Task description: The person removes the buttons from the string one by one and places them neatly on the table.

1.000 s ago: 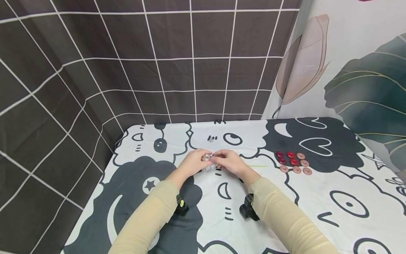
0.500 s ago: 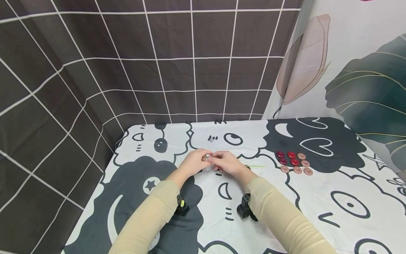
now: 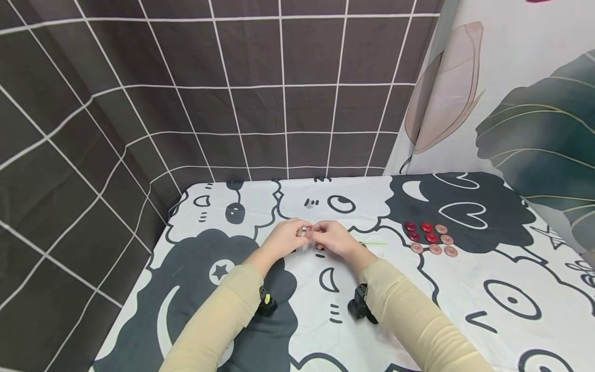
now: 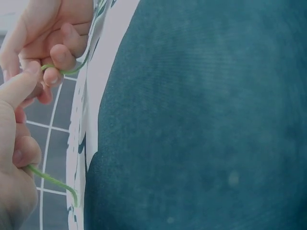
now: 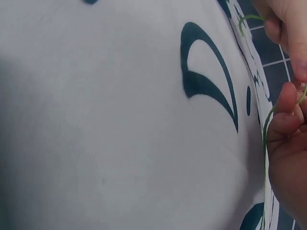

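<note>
My left hand (image 3: 285, 237) and right hand (image 3: 333, 237) meet fingertip to fingertip over the patterned cloth in the head view. A thin green cord (image 4: 55, 181) comes out of the curled fingers of my left hand (image 4: 12, 129) and hangs in the left wrist view. Farther up there, my right hand (image 4: 57, 33) pinches another stretch of it. The right wrist view shows the cord (image 5: 266, 127) running down beside the right hand (image 5: 290, 158). Fingers hide most of whatever small thing sits between the fingertips. One yellow-green length of cord (image 3: 375, 243) lies right of the hands.
Several buttons lie in rows on the right: dark red ones (image 3: 410, 226), bright red ones (image 3: 431, 237) and pinkish ones (image 3: 435, 249). A dark gridded curtain (image 3: 307, 108) stands behind and left of the cloth (image 3: 321, 330). A leaf-print curtain (image 3: 548, 134) hangs at right.
My right hand has shifted slightly left against the left fingertips, covering more of the small pale thing between them. The left hand has barely moved; the buttons stay where they were.
</note>
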{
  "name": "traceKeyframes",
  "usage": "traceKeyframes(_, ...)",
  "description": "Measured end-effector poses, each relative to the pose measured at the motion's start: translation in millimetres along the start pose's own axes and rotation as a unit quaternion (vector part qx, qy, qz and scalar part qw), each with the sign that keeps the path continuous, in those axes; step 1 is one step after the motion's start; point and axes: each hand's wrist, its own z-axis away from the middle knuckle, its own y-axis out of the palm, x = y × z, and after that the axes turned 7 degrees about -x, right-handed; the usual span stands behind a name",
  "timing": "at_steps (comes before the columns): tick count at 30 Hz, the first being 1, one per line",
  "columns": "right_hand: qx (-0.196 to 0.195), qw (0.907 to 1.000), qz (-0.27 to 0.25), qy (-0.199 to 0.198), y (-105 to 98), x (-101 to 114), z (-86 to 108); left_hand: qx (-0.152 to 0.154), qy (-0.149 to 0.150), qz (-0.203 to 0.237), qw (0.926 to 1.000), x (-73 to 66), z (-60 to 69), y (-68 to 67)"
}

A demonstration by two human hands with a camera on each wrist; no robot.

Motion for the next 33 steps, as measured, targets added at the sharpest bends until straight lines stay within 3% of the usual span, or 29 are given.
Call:
traceKeyframes(8, 0.003, 0.9999, 0.010, -0.001, -1, 0, -2.2, 0.011, 0.000, -0.010, 0.9999, -2.6, -1.1, -0.4)
traceKeyframes(21, -0.020, 0.9996, -0.012, 0.015, -13, -11, 5.6, 0.018, -0.023, -0.003, 0.9996, -2.2, 3.6, 1.8)
traceKeyframes(33, -0.039, 0.9989, 0.013, 0.021, -36, -21, 4.6, -0.008, -0.026, 0.023, 0.9994, 0.0, 1.6, 0.3)
